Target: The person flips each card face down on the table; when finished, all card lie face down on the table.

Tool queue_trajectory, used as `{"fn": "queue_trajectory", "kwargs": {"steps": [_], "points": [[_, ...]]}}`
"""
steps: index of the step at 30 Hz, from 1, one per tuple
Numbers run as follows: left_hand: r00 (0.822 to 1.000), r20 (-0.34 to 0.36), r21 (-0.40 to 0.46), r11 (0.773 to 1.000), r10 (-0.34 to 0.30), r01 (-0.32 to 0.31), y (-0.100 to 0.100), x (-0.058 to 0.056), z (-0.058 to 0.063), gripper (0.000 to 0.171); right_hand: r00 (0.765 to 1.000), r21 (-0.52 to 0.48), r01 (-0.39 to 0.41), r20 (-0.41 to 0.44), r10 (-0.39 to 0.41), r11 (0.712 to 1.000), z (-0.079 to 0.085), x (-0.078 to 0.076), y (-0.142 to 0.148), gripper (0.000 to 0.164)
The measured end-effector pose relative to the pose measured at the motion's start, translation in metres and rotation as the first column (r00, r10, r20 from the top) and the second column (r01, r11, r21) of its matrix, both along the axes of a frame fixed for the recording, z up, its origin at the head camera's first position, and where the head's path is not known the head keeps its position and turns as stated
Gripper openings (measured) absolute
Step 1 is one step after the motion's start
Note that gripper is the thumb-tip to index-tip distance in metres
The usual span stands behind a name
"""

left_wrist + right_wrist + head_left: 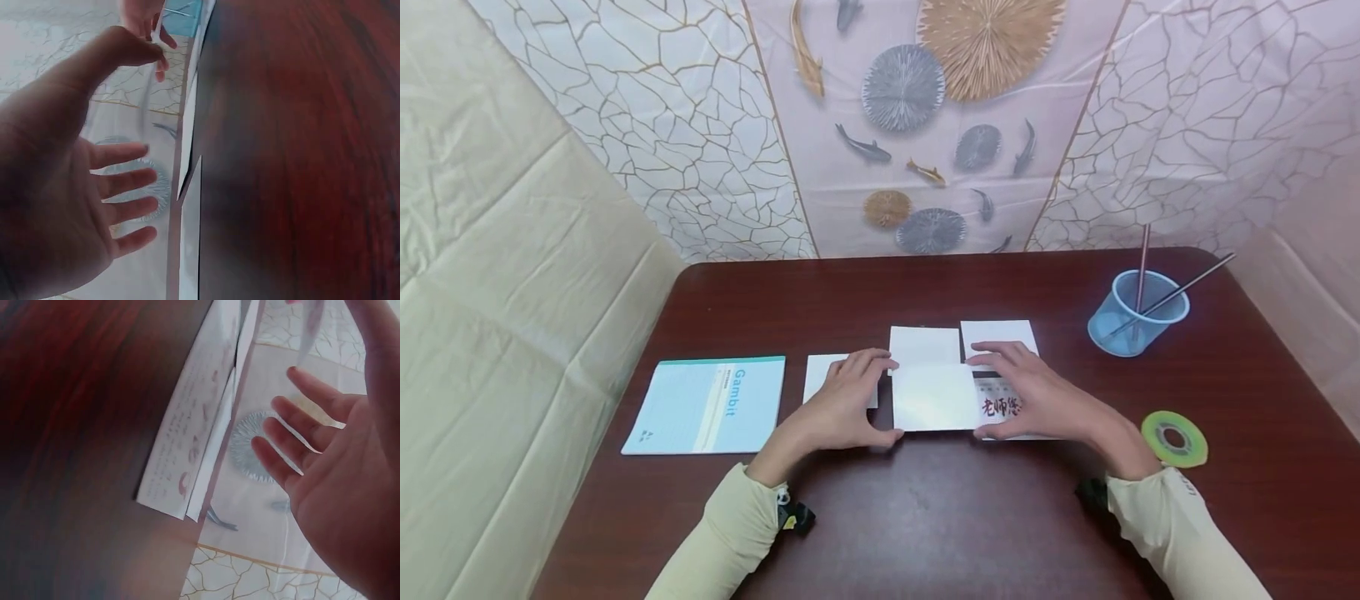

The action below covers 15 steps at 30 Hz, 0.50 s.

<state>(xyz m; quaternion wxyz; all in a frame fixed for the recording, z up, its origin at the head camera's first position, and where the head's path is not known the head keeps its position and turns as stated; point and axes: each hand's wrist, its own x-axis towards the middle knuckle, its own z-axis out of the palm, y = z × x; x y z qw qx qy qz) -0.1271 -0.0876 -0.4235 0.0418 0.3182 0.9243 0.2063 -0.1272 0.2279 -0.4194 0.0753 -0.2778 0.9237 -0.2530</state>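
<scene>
A blank white card (933,398) is held by its two sides between my hands, raised off the table. My left hand (842,404) grips the left side, thumb at the near corner and forefinger at the far one; the other fingers spread out. On the opposite side my right hand (1048,400) holds the card in the same manner. Beneath the right hand lies a card with dark red Chinese characters (997,407), partly covered. More white cards lie behind: one in the middle (925,343), another at back right (996,333), a third (817,375) partly hidden by the left hand.
To the left lies a light blue notebook (685,408) marked Gambit. At right stands a blue mesh pen cup (1105,327) holding two thin sticks or pencils. A green roll of tape (1197,442) lies by the right forearm. Patterned cloth hangs behind the dark wooden table (925,517).
</scene>
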Motion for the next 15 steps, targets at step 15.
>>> {"fn": "queue_trajectory", "kwargs": {"steps": [15], "points": [[0.998, 0.011, -0.201, 0.978, -0.062, 0.063, 0.0007, -0.0013, -0.0008, 0.087, 0.997, 0.142, -0.055, -0.05, 0.063, 0.988, -0.0046, 0.0072, -0.0085, 0.095]]}}
